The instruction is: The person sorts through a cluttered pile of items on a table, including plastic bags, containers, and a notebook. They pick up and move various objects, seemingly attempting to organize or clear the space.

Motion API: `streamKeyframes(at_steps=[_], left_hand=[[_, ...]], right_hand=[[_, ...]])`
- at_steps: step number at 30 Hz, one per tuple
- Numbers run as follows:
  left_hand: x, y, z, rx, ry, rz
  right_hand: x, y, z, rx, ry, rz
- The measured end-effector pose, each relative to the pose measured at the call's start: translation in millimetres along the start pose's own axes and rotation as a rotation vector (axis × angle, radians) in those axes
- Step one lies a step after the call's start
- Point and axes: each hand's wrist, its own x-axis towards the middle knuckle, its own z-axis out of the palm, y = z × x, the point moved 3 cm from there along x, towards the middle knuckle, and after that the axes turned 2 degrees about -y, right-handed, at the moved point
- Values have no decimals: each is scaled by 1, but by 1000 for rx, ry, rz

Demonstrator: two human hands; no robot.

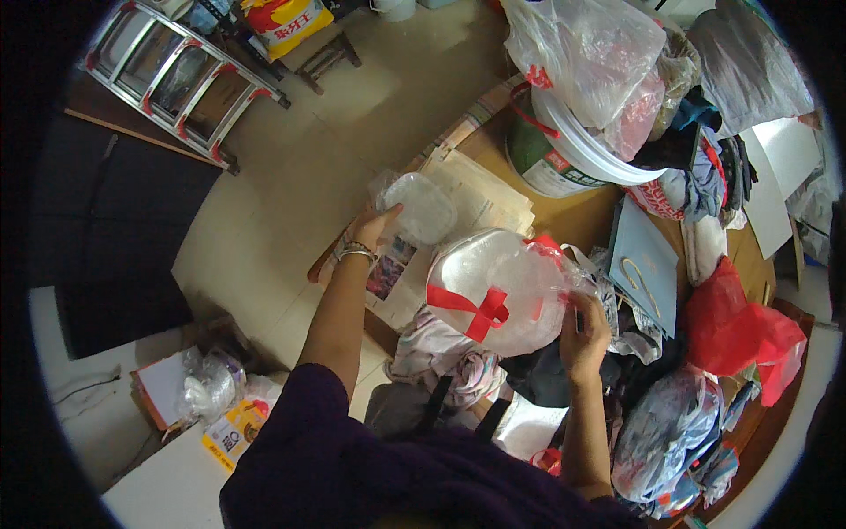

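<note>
My left hand (374,228) grips the near left edge of a clear plastic container (421,208), which lies over papers at the table's corner. My right hand (587,334) is at the right side of a larger stack of round, clear plastic lids or containers (496,271), its fingers on the thin plastic film there. A red ribbon (488,312) with a loop lies across the front of that stack. Old printed papers (479,192) are under and behind the smaller container. A striped cloth (453,357) bunches below the stack.
A green bucket (548,159) stands behind, with a white basin (588,155) and filled plastic bags (595,59) above it. A blue paper bag (641,268), a red plastic bag (743,324) and bagged items (671,433) crowd the right. An aluminium ladder (185,79) is at the upper left.
</note>
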Motion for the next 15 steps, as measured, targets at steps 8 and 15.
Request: streamKeyframes(at_steps=[8, 15], left_hand=[[81, -54, 9, -254, -325, -37], [43, -56, -12, -340, -189, 168]], right_hand=[[-37, 98, 51, 836, -178, 644], [-20, 83, 73, 719, -3, 416]])
